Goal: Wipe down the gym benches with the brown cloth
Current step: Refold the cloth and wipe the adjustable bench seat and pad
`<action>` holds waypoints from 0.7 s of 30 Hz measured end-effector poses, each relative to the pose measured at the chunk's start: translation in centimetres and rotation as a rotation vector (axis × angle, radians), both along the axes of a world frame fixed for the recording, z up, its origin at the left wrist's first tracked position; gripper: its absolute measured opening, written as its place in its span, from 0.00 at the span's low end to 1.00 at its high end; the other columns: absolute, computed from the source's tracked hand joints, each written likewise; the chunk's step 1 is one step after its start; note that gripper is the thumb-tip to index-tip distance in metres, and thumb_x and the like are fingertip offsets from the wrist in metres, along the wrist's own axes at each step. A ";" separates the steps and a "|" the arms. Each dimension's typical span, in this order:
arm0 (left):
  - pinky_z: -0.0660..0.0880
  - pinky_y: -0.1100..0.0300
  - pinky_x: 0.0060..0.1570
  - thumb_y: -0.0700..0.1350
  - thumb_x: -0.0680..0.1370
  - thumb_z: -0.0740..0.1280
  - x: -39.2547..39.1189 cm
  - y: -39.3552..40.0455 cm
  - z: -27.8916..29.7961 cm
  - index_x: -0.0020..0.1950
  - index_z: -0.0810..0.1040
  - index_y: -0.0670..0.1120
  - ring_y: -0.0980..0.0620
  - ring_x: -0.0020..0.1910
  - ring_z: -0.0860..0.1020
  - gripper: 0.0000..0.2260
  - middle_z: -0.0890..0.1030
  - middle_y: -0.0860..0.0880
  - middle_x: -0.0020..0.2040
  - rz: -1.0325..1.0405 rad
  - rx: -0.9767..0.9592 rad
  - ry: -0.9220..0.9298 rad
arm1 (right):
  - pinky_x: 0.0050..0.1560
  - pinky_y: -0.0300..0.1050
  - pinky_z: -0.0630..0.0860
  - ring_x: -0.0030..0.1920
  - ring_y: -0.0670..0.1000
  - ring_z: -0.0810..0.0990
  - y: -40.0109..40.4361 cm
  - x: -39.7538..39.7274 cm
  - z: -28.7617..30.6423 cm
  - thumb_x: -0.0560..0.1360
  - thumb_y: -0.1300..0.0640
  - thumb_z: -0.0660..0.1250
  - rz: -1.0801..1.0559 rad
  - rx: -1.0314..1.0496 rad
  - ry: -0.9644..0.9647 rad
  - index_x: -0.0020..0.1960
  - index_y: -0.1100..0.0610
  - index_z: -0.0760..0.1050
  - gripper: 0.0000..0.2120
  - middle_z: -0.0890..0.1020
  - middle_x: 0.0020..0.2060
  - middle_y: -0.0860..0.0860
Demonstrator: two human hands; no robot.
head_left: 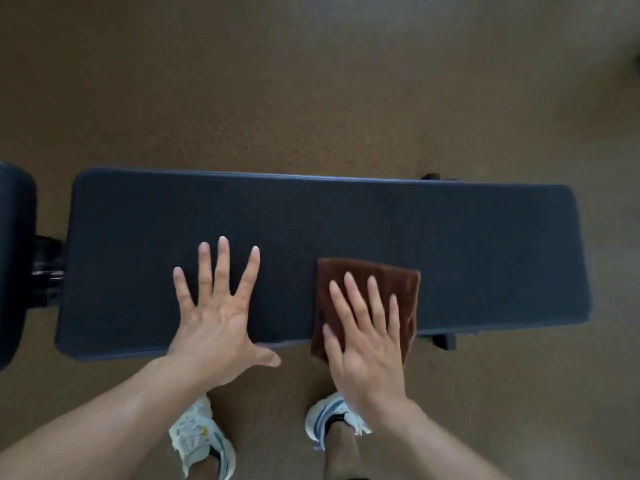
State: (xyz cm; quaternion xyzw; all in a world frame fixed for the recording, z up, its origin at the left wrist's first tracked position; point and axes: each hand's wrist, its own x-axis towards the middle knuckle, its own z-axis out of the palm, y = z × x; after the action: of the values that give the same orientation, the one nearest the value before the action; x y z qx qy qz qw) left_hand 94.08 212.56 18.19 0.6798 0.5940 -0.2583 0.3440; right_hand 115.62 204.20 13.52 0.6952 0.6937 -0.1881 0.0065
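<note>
At the far left edge a second dark pad point(14, 258) stands just beside the bench point(346, 220), with a strip of black metal frame point(48, 268) showing in the gap between them. The bench is a long, dark padded top running across the view over a brown speckled floor point(311, 98). The left hand point(216, 317) lies flat on the bench near its middle, palm down, fingers point(221, 268) straight and spread wide, the thumb reaching past the near edge; it holds nothing. Below, two feet in white shoes stand on the floor: the left shoe point(199, 441) under the left forearm, the right shoe point(329, 417) partly hidden by the right wrist. Just to the right of the left hand, the cloth point(398, 282) lies folded into a rough square on the near half of the bench, its lower edge hanging over the near rim. The right hand point(367, 344) presses flat on the cloth, fingers point(375, 299) straight and only slightly apart, not curled round it. Farther right, the bench top is bare to its rounded end, and a black foot point(445, 341) of the frame pokes out beneath the near edge, with another bit point(431, 176) showing at the far edge.
</note>
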 end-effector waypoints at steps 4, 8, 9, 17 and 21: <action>0.28 0.30 0.69 0.72 0.56 0.77 6.2 2.5 0.2 0.69 0.14 0.54 0.37 0.65 0.13 0.75 0.11 0.43 0.66 0.075 -0.092 -0.022 | 0.82 0.59 0.44 0.85 0.51 0.48 2.0 3.0 -0.1 0.84 0.39 0.53 0.024 -0.066 -0.014 0.84 0.40 0.52 0.30 0.50 0.84 0.41; 0.27 0.28 0.68 0.69 0.53 0.80 8.0 3.1 -0.1 0.67 0.12 0.55 0.36 0.63 0.12 0.78 0.10 0.42 0.63 0.167 -0.148 0.032 | 0.81 0.57 0.32 0.84 0.51 0.39 13.8 3.6 -0.4 0.85 0.38 0.49 0.034 -0.043 0.031 0.84 0.41 0.46 0.30 0.47 0.85 0.43; 0.27 0.28 0.68 0.68 0.53 0.81 8.1 3.1 0.0 0.67 0.12 0.55 0.37 0.63 0.12 0.78 0.10 0.43 0.63 0.177 -0.157 0.035 | 0.81 0.58 0.31 0.84 0.51 0.37 16.8 3.7 -0.4 0.85 0.38 0.48 0.040 -0.079 0.039 0.85 0.41 0.45 0.30 0.46 0.85 0.43; 0.29 0.28 0.69 0.70 0.53 0.79 8.6 3.2 0.5 0.66 0.12 0.54 0.36 0.63 0.12 0.77 0.10 0.41 0.63 0.180 -0.194 0.085 | 0.82 0.63 0.49 0.85 0.54 0.47 6.3 6.3 0.1 0.82 0.44 0.58 0.173 -0.005 0.046 0.85 0.47 0.54 0.33 0.54 0.85 0.45; 0.30 0.27 0.69 0.71 0.54 0.79 8.7 3.5 0.4 0.66 0.12 0.54 0.34 0.63 0.12 0.77 0.10 0.40 0.63 0.183 -0.182 0.102 | 0.80 0.62 0.56 0.83 0.54 0.58 -1.1 8.7 -0.3 0.79 0.42 0.65 0.317 -0.017 0.018 0.83 0.45 0.61 0.34 0.59 0.83 0.43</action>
State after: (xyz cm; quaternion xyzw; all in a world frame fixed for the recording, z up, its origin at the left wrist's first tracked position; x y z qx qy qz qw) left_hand 102.81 216.01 18.55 0.5748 0.6443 -0.3129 0.3957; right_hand 124.34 203.05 13.22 0.5753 0.7931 -0.1970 0.0356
